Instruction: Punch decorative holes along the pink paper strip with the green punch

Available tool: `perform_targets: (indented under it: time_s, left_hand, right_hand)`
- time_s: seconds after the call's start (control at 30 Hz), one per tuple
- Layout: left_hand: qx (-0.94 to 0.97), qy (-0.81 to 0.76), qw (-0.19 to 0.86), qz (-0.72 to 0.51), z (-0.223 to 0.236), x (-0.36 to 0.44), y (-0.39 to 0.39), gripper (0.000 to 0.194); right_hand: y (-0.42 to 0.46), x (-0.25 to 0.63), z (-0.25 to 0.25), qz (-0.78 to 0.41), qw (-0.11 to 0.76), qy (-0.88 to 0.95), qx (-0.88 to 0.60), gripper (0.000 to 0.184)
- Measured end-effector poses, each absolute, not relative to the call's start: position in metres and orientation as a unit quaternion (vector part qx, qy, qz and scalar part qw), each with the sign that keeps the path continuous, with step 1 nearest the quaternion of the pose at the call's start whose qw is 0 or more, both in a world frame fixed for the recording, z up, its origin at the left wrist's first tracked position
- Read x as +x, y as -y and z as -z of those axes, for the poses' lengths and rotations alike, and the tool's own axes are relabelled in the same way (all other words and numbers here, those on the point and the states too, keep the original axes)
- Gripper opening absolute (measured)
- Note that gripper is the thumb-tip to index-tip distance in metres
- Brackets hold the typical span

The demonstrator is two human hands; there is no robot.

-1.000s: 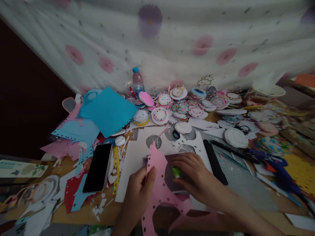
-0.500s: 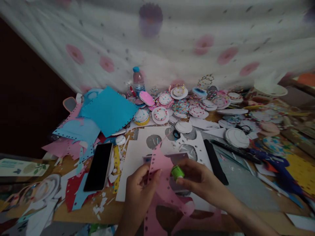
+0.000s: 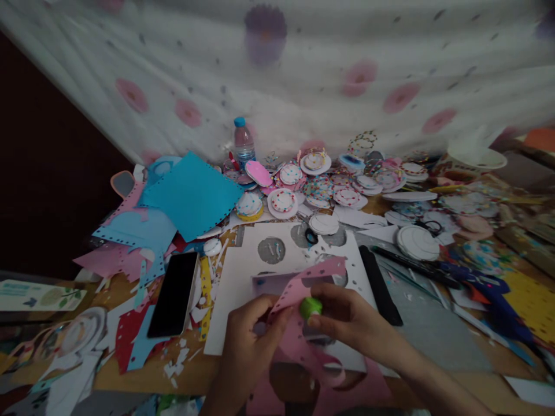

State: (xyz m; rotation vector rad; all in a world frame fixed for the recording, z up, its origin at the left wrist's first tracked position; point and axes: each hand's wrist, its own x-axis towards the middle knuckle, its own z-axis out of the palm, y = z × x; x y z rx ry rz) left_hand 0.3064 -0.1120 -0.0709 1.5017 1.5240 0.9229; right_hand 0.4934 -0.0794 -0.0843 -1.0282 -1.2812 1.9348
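Evidently Busy: Pink Paper (image 3: 299, 289) in One Grip, Green Tool (image 3: 310, 309) in the Other

Well, in the head view, the left hand (image 3: 249, 341) sits at the bottom middle of the frame, its thumb and fingers pinched narrowly on the pink paper. That paper, dotted with small punched holes along its edges and cut through with large rounded openings, runs from just right of the frame's center down to the bottom edge, where a strip of it curls. The right hand (image 3: 355, 323), right of the paper, holds the small green tool between thumb and fingertips (whether the tool touches the paper, I cannot tell).

Beneath both hands lies a white sheet (image 3: 232, 306) with round cut-outs, and a black case (image 3: 380, 286) lies along its right side. Left of the sheet, a dark-screened phone (image 3: 172, 294) rests near a yellow strip (image 3: 204, 300) and scattered scraps. Higher on the left, a bright blue sheet (image 3: 191, 196) tops a heap of colored paper.

Across the middle of the frame spreads a crowd of layered paper discs (image 3: 282, 202), many trimmed with colored beads, and a blue-capped bottle (image 3: 244, 141) stands behind them. Toward the right edge lie a dark blue tool (image 3: 481, 294) and a yellow sheet (image 3: 531, 303). A flowered curtain (image 3: 316, 75) fills the top.
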Motion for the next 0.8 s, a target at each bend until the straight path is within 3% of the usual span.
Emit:
perform_targets:
  time_s: [0.43, 0.8]
  left_hand:
    - [0.580, -0.592, 0.423, -0.365, 0.071, 0.313, 0.113, 0.016]
    - [0.578, -0.576, 0.463, -0.346, 0.068, 0.314, 0.113, 0.016]
  right_hand:
    - [0.082, 0.494, 0.091, -0.723, 0.291, 0.490, -0.390, 0.038]
    - [0.094, 0.496, 0.087, -0.439, 0.352, 0.710, -0.424, 0.016]
